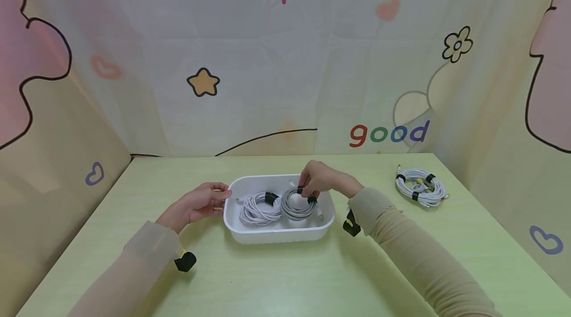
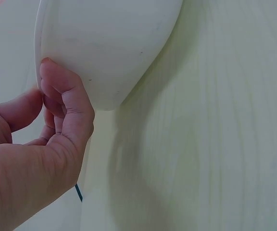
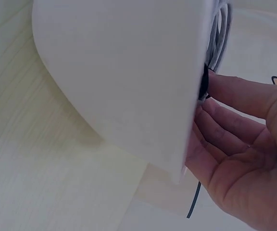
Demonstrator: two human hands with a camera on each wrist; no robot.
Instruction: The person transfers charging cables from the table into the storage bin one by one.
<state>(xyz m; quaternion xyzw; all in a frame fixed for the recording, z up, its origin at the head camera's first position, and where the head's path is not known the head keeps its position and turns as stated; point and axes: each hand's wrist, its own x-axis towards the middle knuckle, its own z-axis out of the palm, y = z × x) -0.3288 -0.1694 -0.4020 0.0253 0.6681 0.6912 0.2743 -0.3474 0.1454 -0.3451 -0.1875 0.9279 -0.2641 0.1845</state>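
Note:
A white plastic basin (image 1: 278,236) stands on the table. My left hand (image 1: 205,202) pinches its left rim between thumb and fingers; in the left wrist view the hand (image 2: 61,130) grips the rim of the basin (image 2: 105,53). Inside lie two coiled cables: a white one (image 1: 260,215) with a black strap on the left, and a grey one (image 1: 296,212) on the right. My right hand (image 1: 322,178) reaches over the far right rim and holds the grey coil near its black straps. In the right wrist view, the basin wall hides part of that coil (image 3: 220,36) beside the fingers.
Another white coiled cable (image 1: 421,188), bound with black straps, lies at the back right of the pale wooden table (image 1: 267,282). A printed cloth backdrop (image 1: 267,59) rises behind the table and along both sides.

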